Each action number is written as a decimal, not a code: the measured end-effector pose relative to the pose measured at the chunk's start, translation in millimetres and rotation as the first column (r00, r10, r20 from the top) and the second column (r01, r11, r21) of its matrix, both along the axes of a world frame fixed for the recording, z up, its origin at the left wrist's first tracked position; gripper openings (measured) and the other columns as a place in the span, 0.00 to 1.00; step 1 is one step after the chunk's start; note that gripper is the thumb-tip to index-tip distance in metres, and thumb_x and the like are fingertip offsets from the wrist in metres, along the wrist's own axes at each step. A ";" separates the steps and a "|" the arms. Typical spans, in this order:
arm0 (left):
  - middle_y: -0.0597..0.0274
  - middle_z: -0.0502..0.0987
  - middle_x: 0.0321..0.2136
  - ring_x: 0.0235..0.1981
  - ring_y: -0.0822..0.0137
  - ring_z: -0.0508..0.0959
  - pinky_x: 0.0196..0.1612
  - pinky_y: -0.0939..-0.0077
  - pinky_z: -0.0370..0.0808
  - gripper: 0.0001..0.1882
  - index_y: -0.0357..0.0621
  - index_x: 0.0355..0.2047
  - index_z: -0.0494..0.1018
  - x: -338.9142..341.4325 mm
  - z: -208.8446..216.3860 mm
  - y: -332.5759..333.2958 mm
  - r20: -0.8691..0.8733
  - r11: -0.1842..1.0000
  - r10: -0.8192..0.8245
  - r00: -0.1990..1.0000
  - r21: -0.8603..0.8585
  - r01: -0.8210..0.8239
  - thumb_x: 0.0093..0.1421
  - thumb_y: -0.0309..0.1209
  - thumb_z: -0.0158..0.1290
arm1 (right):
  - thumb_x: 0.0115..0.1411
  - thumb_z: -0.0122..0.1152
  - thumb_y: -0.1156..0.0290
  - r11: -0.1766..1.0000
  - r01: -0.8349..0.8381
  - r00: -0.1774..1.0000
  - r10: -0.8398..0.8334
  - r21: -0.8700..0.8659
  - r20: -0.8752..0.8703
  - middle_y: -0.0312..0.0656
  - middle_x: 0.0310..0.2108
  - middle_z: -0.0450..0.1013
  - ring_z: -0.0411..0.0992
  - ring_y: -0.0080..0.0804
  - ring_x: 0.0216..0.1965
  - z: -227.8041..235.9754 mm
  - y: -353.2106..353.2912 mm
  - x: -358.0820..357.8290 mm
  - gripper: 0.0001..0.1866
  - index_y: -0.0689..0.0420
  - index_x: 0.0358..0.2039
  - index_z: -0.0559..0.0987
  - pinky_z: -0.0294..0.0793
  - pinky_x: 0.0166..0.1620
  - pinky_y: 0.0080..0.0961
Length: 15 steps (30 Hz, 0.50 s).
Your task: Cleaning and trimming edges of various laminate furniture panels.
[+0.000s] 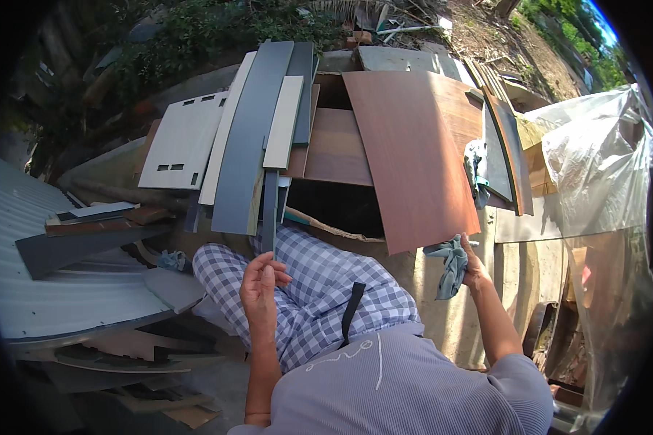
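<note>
Cloth [450, 270], probably light, limp and best held by its folds, is hanging in the right hand's [474, 266] grasp by the board's [417, 163] lower corner, the left hand [263, 281] resting half-curled at a strip [270, 210] (grip unclear).

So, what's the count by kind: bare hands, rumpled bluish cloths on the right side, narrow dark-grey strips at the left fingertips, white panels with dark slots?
Bare hands: 2, left hand and right hand
Rumpled bluish cloths: 2, held cloth and cloth among the boards
Narrow dark-grey strip: 1
White slotted panel: 1
Total: 6
</note>
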<state>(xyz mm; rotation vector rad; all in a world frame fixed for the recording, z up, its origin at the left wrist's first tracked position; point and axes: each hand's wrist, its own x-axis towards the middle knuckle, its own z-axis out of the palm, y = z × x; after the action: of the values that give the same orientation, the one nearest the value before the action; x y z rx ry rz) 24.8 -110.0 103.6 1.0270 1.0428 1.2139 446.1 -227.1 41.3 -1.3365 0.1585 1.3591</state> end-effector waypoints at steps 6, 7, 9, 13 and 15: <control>0.59 0.74 0.33 0.29 0.71 0.76 0.34 0.80 0.74 0.14 0.38 0.45 0.68 8.5 -18.3 -13.0 0.031 0.966 -0.177 0.984 -0.187 0.179 0.63 0.33 0.45 | 0.57 0.58 0.56 0.992 0.054 0.989 -0.038 0.110 -0.143 0.36 0.24 0.74 0.73 0.29 0.22 -24.4 12.0 8.4 0.12 0.51 0.27 0.75 0.75 0.25 0.26; 0.59 0.74 0.33 0.29 0.71 0.77 0.34 0.80 0.74 0.14 0.38 0.45 0.68 9.0 -20.6 -13.7 0.049 0.951 -0.207 0.977 -0.224 0.213 0.64 0.33 0.45 | 0.58 0.57 0.57 0.997 0.037 0.992 -0.029 0.065 -0.126 0.36 0.25 0.75 0.73 0.29 0.22 -26.8 13.3 10.9 0.12 0.51 0.27 0.75 0.75 0.25 0.25; 0.58 0.74 0.34 0.30 0.70 0.77 0.35 0.79 0.74 0.14 0.38 0.45 0.68 10.0 -26.4 -15.0 0.060 0.946 -0.220 0.974 -0.231 0.228 0.64 0.34 0.44 | 0.58 0.57 0.59 0.997 -0.035 0.987 0.045 0.067 -0.158 0.37 0.24 0.75 0.74 0.29 0.23 -22.7 15.4 1.2 0.10 0.52 0.26 0.76 0.76 0.26 0.24; 0.57 0.74 0.38 0.35 0.71 0.77 0.39 0.80 0.73 0.20 0.36 0.50 0.65 20.9 -37.7 -14.6 0.064 0.895 -0.333 0.941 -0.293 0.337 0.64 0.37 0.45 | 0.56 0.59 0.58 0.992 -0.116 0.967 0.101 -0.049 -0.234 0.38 0.22 0.75 0.74 0.29 0.21 -20.3 17.9 -41.0 0.12 0.53 0.25 0.76 0.76 0.25 0.30; 0.54 0.72 0.44 0.39 0.68 0.76 0.42 0.78 0.73 0.23 0.36 0.54 0.61 33.6 -52.8 -11.1 0.057 0.859 -0.378 0.924 -0.351 0.373 0.63 0.38 0.46 | 0.56 0.59 0.57 0.977 -0.212 0.930 0.192 -0.032 -0.315 0.40 0.22 0.75 0.74 0.30 0.22 -18.3 22.7 -61.3 0.14 0.54 0.23 0.76 0.77 0.26 0.31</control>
<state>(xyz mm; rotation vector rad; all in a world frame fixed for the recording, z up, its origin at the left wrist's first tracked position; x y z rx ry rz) 58.5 -121.1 50.8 0.8992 0.9712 0.6675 384.8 -204.4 23.1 -1.2099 0.2863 1.7510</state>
